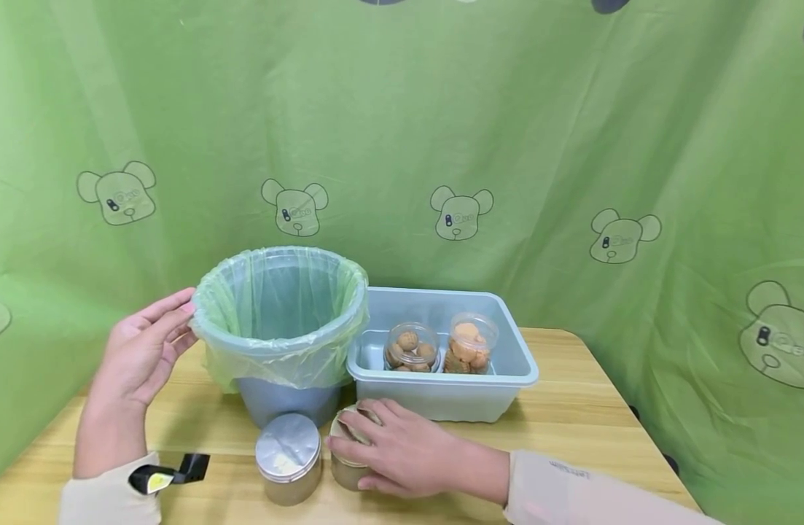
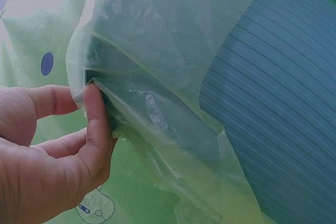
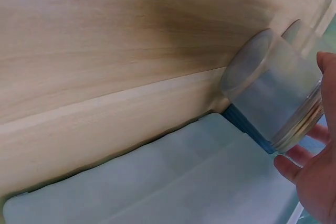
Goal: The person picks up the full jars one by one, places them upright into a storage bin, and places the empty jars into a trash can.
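My left hand (image 1: 178,321) reaches to the left rim of a blue waste bin (image 1: 280,397) lined with a green plastic bag (image 1: 280,306). Its fingers are straight. In the left wrist view the thumb of that left hand (image 2: 86,103) lies against the bag's (image 2: 157,77) folded edge beside the ribbed bin wall (image 2: 273,108). My right hand (image 1: 382,448) curls over the top of a small clear jar (image 1: 346,472) on the table in front of the bin. The right wrist view shows this jar (image 3: 268,95) with the right hand (image 3: 315,177) around its threaded neck.
A second jar with a silver lid (image 1: 288,458) stands just left of the held one. Behind, a light blue tub (image 1: 441,394) holds two clear jars of biscuits (image 1: 411,348) (image 1: 471,344). The wooden table (image 1: 592,430) is backed by a green curtain (image 1: 506,146).
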A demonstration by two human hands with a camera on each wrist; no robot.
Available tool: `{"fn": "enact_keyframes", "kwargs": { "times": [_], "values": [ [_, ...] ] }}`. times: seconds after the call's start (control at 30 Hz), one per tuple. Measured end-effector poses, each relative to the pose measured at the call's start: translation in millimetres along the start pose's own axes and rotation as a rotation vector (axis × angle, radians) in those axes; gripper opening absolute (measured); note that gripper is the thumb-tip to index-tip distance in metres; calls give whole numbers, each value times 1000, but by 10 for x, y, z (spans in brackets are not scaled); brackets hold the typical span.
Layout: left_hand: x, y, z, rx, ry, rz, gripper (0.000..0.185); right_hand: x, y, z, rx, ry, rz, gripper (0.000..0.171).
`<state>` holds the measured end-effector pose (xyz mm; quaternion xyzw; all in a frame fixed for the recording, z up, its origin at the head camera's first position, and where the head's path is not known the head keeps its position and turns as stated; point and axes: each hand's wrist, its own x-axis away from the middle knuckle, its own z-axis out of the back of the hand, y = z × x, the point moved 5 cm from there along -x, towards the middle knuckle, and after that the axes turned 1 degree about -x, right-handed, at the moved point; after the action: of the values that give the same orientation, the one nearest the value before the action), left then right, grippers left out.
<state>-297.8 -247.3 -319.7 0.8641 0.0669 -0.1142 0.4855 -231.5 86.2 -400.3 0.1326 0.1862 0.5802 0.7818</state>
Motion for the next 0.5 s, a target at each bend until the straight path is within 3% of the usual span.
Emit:
{"fn": "enact_keyframes", "kwargs": {
  "times": [0.5],
  "values": [
    [5,4,-12,-11,1,-4,25,-67,54,-47,-67,-58,5,62]
  ]
}}
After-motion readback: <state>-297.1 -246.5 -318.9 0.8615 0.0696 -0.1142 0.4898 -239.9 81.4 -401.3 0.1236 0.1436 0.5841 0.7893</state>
